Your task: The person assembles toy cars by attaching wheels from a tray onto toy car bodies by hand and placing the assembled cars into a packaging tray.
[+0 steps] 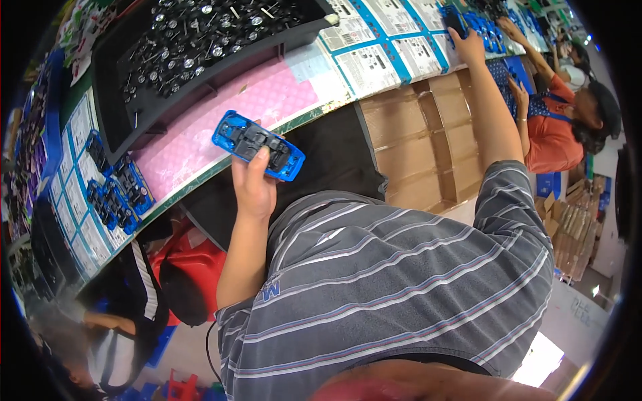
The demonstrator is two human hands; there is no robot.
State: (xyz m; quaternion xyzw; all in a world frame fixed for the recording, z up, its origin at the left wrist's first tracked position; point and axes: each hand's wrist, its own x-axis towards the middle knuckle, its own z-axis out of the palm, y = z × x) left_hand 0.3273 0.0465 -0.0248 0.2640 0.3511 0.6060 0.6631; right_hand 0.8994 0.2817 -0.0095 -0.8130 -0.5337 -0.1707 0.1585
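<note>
My left hand (253,184) is closed around a blue toy car body (259,146) with a black interior, held tilted over the near table edge. The thumb presses on the black inside, and the fingers wrap underneath, mostly hidden. Stretched far to the upper right, my right hand (470,47) grips another dark blue toy car part (453,20) with its fingers and thumb. Beyond it, several blue car bodies (487,35) stand close together on the table.
A black tray (194,93) full of small black parts with shiny round ends stands on the pink mat (221,110). More blue car bodies (119,197) lie at the left. An open cardboard box (408,144) sits below the edge. Co-workers (558,134) work at the right and lower left.
</note>
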